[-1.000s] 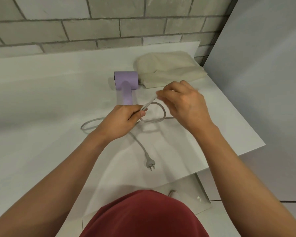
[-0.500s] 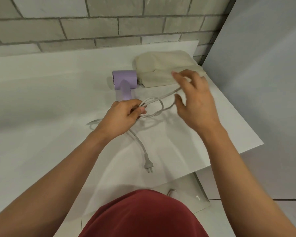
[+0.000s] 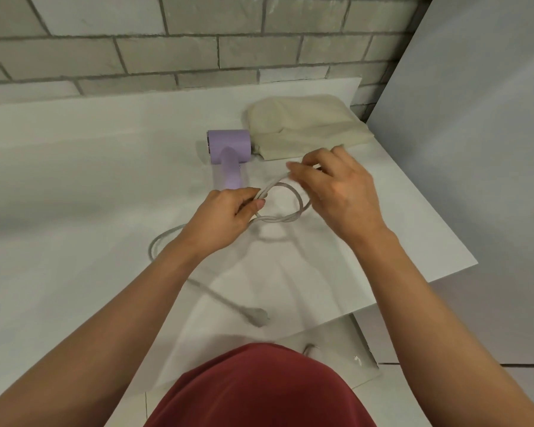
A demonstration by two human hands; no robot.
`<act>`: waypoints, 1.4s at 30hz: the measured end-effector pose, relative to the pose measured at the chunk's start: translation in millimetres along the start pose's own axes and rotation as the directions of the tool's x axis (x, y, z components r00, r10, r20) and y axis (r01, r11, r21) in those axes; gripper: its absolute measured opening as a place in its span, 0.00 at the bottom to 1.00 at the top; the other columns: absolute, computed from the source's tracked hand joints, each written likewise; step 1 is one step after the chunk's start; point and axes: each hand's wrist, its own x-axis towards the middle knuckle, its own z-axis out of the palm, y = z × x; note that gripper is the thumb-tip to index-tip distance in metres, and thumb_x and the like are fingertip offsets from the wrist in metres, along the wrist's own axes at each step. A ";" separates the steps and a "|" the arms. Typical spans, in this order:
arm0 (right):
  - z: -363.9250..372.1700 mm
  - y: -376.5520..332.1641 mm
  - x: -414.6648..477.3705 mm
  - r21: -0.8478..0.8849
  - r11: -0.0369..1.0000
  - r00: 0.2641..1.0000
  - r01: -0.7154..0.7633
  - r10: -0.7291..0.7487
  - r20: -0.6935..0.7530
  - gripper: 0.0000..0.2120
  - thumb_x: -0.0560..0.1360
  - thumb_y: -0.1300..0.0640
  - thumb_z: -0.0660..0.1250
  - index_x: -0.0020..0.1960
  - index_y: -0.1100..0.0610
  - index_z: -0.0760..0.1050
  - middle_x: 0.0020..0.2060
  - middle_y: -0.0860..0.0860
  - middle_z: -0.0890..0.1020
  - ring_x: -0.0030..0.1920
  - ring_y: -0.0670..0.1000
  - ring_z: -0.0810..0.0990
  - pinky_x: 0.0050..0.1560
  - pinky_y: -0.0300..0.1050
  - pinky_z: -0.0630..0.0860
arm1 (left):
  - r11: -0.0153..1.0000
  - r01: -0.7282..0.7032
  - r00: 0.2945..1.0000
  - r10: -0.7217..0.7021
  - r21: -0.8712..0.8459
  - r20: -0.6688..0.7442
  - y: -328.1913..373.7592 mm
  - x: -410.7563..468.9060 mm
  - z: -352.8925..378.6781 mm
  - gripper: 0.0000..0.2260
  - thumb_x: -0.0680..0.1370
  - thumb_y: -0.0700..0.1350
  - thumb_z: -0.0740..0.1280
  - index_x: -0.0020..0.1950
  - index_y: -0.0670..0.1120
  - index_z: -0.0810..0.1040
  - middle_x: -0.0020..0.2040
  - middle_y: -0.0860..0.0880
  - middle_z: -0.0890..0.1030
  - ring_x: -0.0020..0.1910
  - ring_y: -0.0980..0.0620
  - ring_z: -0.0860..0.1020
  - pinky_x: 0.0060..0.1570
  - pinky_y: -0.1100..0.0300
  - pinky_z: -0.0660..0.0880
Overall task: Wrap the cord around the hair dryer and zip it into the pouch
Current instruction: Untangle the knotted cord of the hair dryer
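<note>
A lilac hair dryer (image 3: 228, 149) lies on the white table (image 3: 74, 180), handle pointing toward me. Its grey cord (image 3: 290, 218) forms small loops between my hands. My left hand (image 3: 225, 215) grips the gathered loops just below the handle's end. My right hand (image 3: 336, 192) pinches a strand of cord and holds it above the loop. More cord curves out left of my left wrist, and the plug (image 3: 258, 315) lies blurred near the table's front edge. The beige pouch (image 3: 302, 127) lies flat behind and to the right of the dryer.
A brick wall (image 3: 198, 41) runs along the back of the table. A grey panel (image 3: 475, 149) stands at the right. The table's right corner (image 3: 472, 260) is close to my right forearm. Below the edge lies tiled floor.
My right hand swung the strand back toward the dryer, then came down and left over the loop. The loop in my left hand grew. The plug slid along the table.
</note>
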 end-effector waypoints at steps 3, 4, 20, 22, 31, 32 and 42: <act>-16.3 9.8 8.0 0.032 0.992 0.980 -0.125 0.128 -0.151 0.06 0.82 0.60 0.71 0.56 0.57 0.86 0.47 0.56 0.83 0.42 0.60 0.79 0.34 0.52 0.76 | 1.000 -0.007 1.000 0.007 -0.024 0.009 -3.0 -3.9 1.9 0.09 0.85 0.49 0.64 0.52 0.50 0.84 0.33 0.52 0.77 0.32 0.54 0.72 0.34 0.62 0.68; -20.8 13.5 11.0 0.054 0.987 0.970 -0.152 0.160 -0.184 0.06 0.83 0.59 0.70 0.55 0.58 0.86 0.47 0.57 0.82 0.42 0.61 0.79 0.35 0.53 0.76 | 0.999 -0.011 1.000 0.011 -0.031 0.000 -2.8 -5.1 2.0 0.09 0.85 0.49 0.65 0.52 0.50 0.84 0.33 0.53 0.77 0.32 0.55 0.72 0.34 0.65 0.67; -10.2 -18.1 5.3 0.192 0.980 0.970 0.059 -0.102 0.221 0.17 0.79 0.57 0.71 0.67 0.54 0.80 0.62 0.54 0.81 0.54 0.60 0.76 0.51 0.55 0.78 | 1.000 -0.012 1.000 0.012 0.008 0.010 9.0 2.2 -6.7 0.09 0.84 0.47 0.64 0.51 0.48 0.83 0.37 0.51 0.83 0.37 0.55 0.79 0.37 0.56 0.74; 1.8 -19.8 4.6 0.155 0.982 0.968 0.104 -0.136 0.211 0.13 0.79 0.57 0.72 0.63 0.54 0.83 0.60 0.53 0.82 0.52 0.59 0.76 0.45 0.56 0.79 | 1.000 -0.020 1.000 0.020 0.016 0.012 11.7 1.2 -8.4 0.09 0.84 0.46 0.64 0.52 0.47 0.84 0.35 0.50 0.81 0.35 0.54 0.78 0.37 0.55 0.73; 1.6 -11.6 2.0 0.154 0.988 0.999 -0.033 0.031 0.019 0.06 0.81 0.53 0.72 0.54 0.54 0.86 0.45 0.51 0.83 0.42 0.57 0.80 0.34 0.52 0.78 | 0.999 -0.040 0.999 0.040 0.006 0.017 6.6 -1.1 -10.7 0.08 0.84 0.48 0.65 0.53 0.48 0.83 0.34 0.53 0.80 0.35 0.55 0.76 0.35 0.60 0.70; -1.6 -8.5 3.5 0.188 0.978 0.994 -0.091 0.100 -0.039 0.07 0.82 0.53 0.71 0.54 0.55 0.87 0.45 0.52 0.83 0.42 0.57 0.81 0.35 0.53 0.79 | 1.000 -0.028 0.999 0.028 0.008 0.027 4.3 -1.6 -10.7 0.08 0.84 0.48 0.65 0.52 0.47 0.83 0.33 0.53 0.79 0.34 0.55 0.76 0.35 0.60 0.69; -17.2 27.8 2.8 0.178 0.841 0.856 -0.511 0.478 0.197 0.11 0.81 0.47 0.69 0.57 0.51 0.86 0.51 0.48 0.85 0.43 0.50 0.81 0.48 0.51 0.80 | 0.999 -0.015 0.999 0.017 -0.045 0.052 11.7 3.7 -12.0 0.11 0.85 0.48 0.62 0.56 0.45 0.82 0.46 0.50 0.85 0.46 0.56 0.81 0.48 0.59 0.76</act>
